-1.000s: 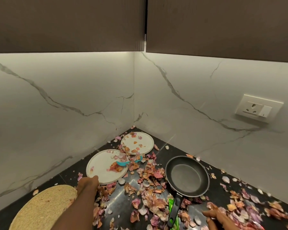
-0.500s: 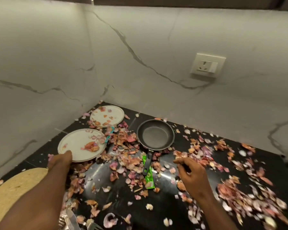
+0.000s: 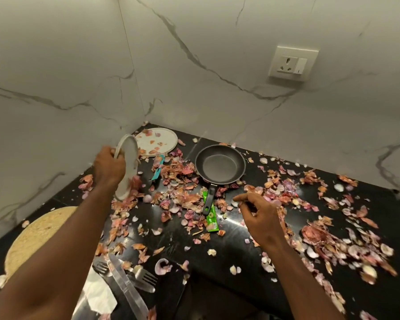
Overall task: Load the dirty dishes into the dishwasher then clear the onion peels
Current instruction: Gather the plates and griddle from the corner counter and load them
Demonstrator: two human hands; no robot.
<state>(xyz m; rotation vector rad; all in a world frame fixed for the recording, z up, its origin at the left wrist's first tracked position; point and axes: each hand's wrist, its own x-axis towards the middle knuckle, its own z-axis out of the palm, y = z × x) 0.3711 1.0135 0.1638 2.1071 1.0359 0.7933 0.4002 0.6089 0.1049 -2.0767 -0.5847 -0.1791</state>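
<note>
Onion peels (image 3: 183,199) litter the black stone counter (image 3: 229,250), half burying a teal-handled utensil (image 3: 158,172), while the left hand (image 3: 109,167) grips 1 tilted white round plate (image 3: 128,167), blurred at its lower rim, and the right hand (image 3: 259,215) hovers, fingers loosely curled, empty.

The left hand (image 3: 109,166) covers part of the tilted plate (image 3: 128,167), whose lower edge is blurred along with the peels (image 3: 134,181) beside it. The knife (image 3: 127,289) and a white object (image 3: 97,296) run off the bottom edge. The woven mat (image 3: 39,229) lies partly behind the left forearm.
</note>
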